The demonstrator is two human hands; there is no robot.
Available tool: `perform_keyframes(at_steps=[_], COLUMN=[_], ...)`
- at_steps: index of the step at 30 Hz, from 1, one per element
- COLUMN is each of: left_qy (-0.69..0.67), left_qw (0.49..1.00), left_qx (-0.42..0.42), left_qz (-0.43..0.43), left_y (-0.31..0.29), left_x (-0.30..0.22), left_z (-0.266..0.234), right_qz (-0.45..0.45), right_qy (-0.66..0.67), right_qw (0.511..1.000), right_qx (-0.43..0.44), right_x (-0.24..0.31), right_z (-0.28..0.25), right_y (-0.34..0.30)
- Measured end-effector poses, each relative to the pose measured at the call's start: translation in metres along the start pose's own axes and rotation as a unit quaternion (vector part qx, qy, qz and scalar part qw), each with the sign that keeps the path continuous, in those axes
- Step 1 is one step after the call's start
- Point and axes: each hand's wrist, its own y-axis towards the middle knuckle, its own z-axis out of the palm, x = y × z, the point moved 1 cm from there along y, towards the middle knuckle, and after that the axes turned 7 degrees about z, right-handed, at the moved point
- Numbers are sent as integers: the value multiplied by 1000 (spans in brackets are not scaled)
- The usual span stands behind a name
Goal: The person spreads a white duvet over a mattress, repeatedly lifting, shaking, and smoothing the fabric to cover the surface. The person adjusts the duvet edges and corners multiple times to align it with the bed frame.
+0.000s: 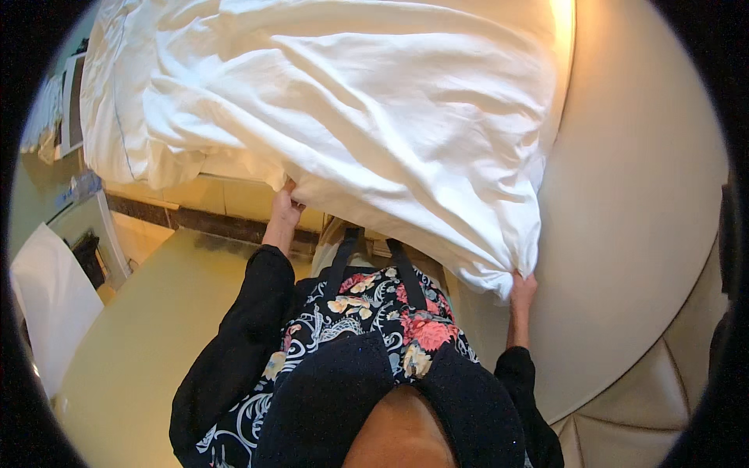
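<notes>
A wrinkled white bed sheet (343, 101) spreads over the bed in front of me, its near edge lifted toward my body. My left hand (287, 204) is closed on that edge near the middle of the bed's side. Farther right, my right hand (523, 290) grips the sheet's bunched corner beside the cream headboard. Between the two hands the hem hangs taut in a slanting line, lower at the right. My fingers are partly hidden by the cloth.
A padded cream headboard (624, 195) curves along the right. At the left, a glossy yellowish surface (156, 312) lies beside me, with a white sheet-like panel (51, 304) and a framed object (101, 234) past it. A dark strip (214, 224) runs below the bed.
</notes>
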Motion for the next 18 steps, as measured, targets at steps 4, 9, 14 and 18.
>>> perform_keyframes(at_steps=[4,9,14,18], left_qy=[-202,-243,-187,-134], left_qw=[976,964,963,951], left_qx=[76,103,143,139], left_qz=[-36,-37,135,241], left_y=[-4,-7,-9,-103], left_x=[-15,-33,-112,-211], left_z=[1,40,77,90], right_qz=[64,10,44,71], right_qy=[262,357,234,285], right_qw=[960,927,956,947], right_qx=[-74,-113,-174,-132], right_x=[36,110,98,68], right_z=[-55,-123,-120,-81], right_y=[-32,-78,-71,-44])
